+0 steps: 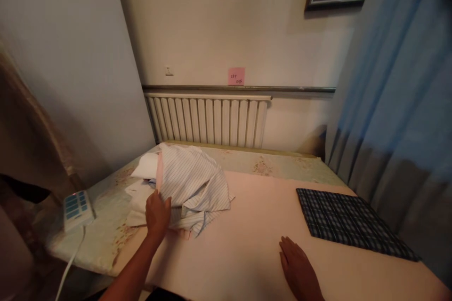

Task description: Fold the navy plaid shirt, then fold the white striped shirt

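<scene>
My left hand point(157, 214) reaches into a heap of light clothes at the left of the bed, its fingers tucked under the edge of a white shirt with thin blue stripes point(192, 183). Whether they grip the cloth is hidden. White garments point(145, 167) lie under and behind the shirt. My right hand point(298, 268) rests flat, fingers together and stretched out, on the pink sheet point(254, 225) near the front edge, holding nothing. A folded dark blue plaid cloth point(349, 221) lies flat to the right of that hand.
A white controller with blue buttons point(76, 208) and its cable sits at the bed's left corner. A white radiator point(208, 120) runs along the wall behind, with a pink note point(236, 76) above it. Blue-grey curtains point(395, 117) hang at the right.
</scene>
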`<state>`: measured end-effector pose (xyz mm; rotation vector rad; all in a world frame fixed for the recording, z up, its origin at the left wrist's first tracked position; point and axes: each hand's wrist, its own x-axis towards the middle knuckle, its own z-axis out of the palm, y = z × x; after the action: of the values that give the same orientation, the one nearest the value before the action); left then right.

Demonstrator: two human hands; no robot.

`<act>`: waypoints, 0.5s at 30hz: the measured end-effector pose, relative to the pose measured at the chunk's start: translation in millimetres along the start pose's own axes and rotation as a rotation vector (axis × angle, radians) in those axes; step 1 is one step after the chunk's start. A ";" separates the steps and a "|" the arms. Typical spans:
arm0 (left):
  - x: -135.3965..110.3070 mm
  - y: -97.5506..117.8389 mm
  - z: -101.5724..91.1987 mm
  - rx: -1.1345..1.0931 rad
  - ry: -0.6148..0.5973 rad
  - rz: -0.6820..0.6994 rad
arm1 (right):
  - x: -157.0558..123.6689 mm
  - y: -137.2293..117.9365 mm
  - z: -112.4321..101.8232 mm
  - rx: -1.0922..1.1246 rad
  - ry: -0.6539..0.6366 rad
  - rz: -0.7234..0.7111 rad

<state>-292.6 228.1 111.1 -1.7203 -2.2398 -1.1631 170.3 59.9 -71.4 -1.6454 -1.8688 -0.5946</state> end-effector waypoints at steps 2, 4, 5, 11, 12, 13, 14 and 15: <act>15.9 0.9 -0.8 -0.008 -0.074 -0.038 | 0.3 -0.4 -0.4 -0.017 0.001 -0.008; 28.0 3.6 1.4 -0.024 -0.133 -0.042 | 0.8 -0.8 -1.1 -0.026 0.003 -0.016; 33.3 5.5 3.0 -0.030 -0.159 -0.041 | 1.0 -0.9 -1.3 -0.029 0.008 -0.015; 66.2 20.2 8.9 -0.067 -0.224 -0.069 | 2.6 0.9 0.8 -0.058 0.072 -0.044; 71.6 23.3 9.0 -0.077 -0.225 -0.079 | 2.9 1.4 1.3 -0.065 0.079 -0.049; 76.6 26.8 9.0 -0.087 -0.223 -0.093 | 3.3 1.9 1.8 -0.073 0.085 -0.049; 81.1 30.8 8.9 -0.096 -0.221 -0.108 | 3.6 2.4 2.2 -0.077 0.088 -0.046; 84.9 35.5 9.0 -0.104 -0.217 -0.124 | 4.0 2.8 2.5 -0.077 0.090 -0.042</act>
<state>-289.7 303.4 164.6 -1.8525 -2.4851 -1.1892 172.4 64.9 -70.6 -1.6034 -1.8405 -0.7546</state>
